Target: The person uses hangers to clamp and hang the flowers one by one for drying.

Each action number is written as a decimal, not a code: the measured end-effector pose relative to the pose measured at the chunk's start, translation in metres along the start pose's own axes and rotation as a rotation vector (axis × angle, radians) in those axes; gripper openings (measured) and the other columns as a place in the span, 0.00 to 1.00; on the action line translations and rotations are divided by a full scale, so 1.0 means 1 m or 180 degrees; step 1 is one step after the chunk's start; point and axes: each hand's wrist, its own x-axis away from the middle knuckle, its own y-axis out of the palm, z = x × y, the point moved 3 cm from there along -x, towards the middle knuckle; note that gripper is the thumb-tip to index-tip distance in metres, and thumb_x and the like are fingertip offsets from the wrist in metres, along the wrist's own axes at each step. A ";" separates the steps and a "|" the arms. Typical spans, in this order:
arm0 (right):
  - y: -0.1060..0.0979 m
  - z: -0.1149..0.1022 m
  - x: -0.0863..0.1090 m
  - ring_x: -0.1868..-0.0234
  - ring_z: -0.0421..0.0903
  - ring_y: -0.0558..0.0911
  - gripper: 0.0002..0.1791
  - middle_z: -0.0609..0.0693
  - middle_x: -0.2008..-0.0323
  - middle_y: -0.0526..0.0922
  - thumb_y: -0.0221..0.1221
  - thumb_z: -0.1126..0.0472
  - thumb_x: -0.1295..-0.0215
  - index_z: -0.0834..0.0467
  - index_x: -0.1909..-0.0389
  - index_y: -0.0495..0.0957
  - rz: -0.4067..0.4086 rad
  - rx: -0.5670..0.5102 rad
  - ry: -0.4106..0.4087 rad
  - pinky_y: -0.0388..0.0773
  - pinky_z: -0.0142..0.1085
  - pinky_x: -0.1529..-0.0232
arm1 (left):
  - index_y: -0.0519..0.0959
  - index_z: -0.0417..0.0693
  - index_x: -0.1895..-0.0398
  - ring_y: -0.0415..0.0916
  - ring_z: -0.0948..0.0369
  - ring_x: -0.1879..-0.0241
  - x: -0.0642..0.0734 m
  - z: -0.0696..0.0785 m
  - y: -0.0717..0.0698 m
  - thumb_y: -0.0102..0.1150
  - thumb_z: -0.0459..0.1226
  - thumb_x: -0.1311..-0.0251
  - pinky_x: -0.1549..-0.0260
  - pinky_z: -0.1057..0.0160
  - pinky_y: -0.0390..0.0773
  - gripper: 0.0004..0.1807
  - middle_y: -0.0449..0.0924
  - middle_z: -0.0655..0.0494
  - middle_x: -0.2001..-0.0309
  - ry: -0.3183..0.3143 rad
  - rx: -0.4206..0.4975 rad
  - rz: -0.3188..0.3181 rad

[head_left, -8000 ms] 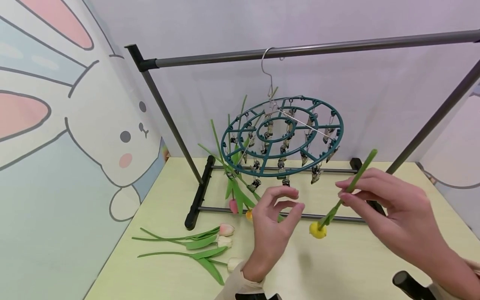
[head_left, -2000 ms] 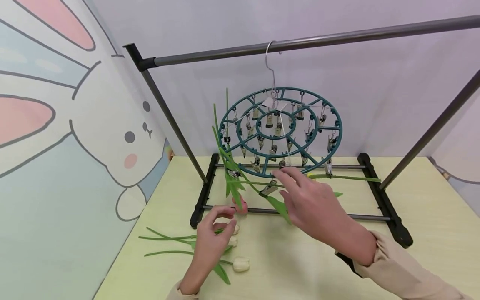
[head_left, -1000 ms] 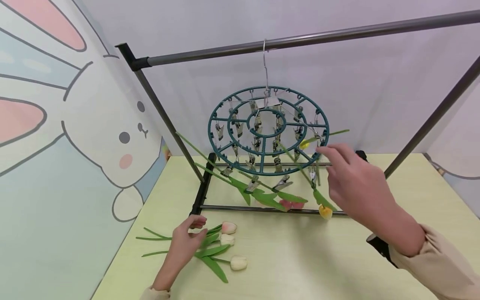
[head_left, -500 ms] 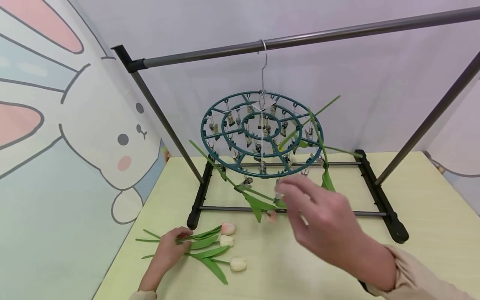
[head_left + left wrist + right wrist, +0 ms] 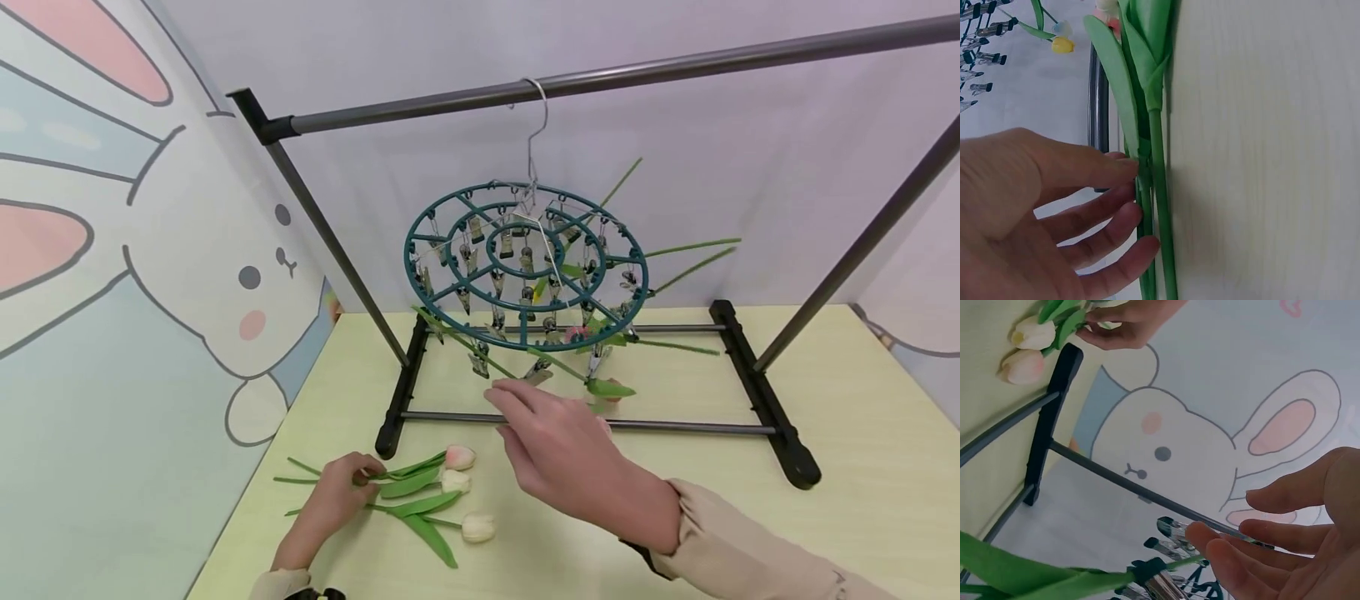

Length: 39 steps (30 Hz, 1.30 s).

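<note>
Tulip (image 5: 1125, 106), lying on the surface (image 5: 1260, 156), pinched by the left fingers (image 5: 1124, 220); ideally raised straight and singly, clear of the neighbouring stem (image 5: 1160, 162) just beside them. Right fingers (image 5: 1225, 557), relaxed and holding nothing, hang near a clip (image 5: 1166, 586).

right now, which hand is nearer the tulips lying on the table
Left. The left hand is at the tulips, pinching at their stems; the right hand is raised by the hanger, apart from the tulips.
</note>
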 end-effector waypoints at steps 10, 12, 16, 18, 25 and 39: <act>0.019 0.019 0.010 0.79 0.43 0.77 0.23 0.58 0.54 0.80 0.63 0.63 0.42 0.66 0.45 0.73 -0.0148 0.0268 0.0841 0.60 0.29 0.88 | 0.82 0.46 0.71 0.75 0.59 0.67 0.001 0.003 -0.005 0.62 0.17 0.59 0.66 0.59 0.77 0.16 0.79 0.58 0.70 0.0143 -0.0298 -0.0006; 0.020 0.023 0.013 0.77 0.45 0.78 0.23 0.58 0.57 0.81 0.64 0.63 0.42 0.67 0.46 0.73 -0.0095 0.0282 0.0956 0.63 0.30 0.87 | 0.82 0.47 0.72 0.74 0.59 0.67 0.001 0.003 -0.006 0.61 0.17 0.59 0.66 0.59 0.77 0.17 0.79 0.58 0.71 0.0140 -0.0383 0.0038; 0.023 0.030 0.017 0.75 0.44 0.77 0.22 0.54 0.68 0.79 0.65 0.62 0.42 0.66 0.48 0.73 0.0156 0.0091 0.1134 0.68 0.32 0.82 | 0.82 0.48 0.72 0.73 0.57 0.65 0.001 0.002 -0.008 0.62 0.18 0.59 0.67 0.58 0.76 0.16 0.78 0.58 0.70 0.0132 -0.0523 0.0080; 0.022 0.033 0.018 0.78 0.40 0.73 0.24 0.51 0.72 0.76 0.65 0.61 0.41 0.66 0.46 0.72 0.0325 -0.0056 0.1192 0.66 0.31 0.82 | 0.82 0.49 0.73 0.73 0.56 0.64 0.001 0.002 -0.008 0.61 0.18 0.60 0.68 0.57 0.76 0.17 0.78 0.58 0.70 0.0140 -0.0622 0.0107; 0.010 0.043 0.014 0.82 0.36 0.65 0.19 0.49 0.76 0.74 0.66 0.68 0.45 0.68 0.52 0.75 0.1103 -0.0514 0.0907 0.61 0.27 0.85 | 0.81 0.48 0.74 0.74 0.57 0.69 -0.002 -0.001 -0.009 0.56 0.16 0.63 0.68 0.57 0.76 0.19 0.78 0.57 0.73 0.0261 -0.0682 0.0089; -0.013 0.056 0.017 0.73 0.37 0.78 0.17 0.50 0.64 0.81 0.67 0.72 0.49 0.63 0.56 0.79 0.0955 -0.1106 0.0951 0.77 0.26 0.79 | 0.78 0.49 0.75 0.65 0.63 0.75 -0.013 -0.004 -0.010 0.58 0.19 0.60 0.76 0.64 0.68 0.15 0.71 0.58 0.76 0.0196 -0.0554 -0.0472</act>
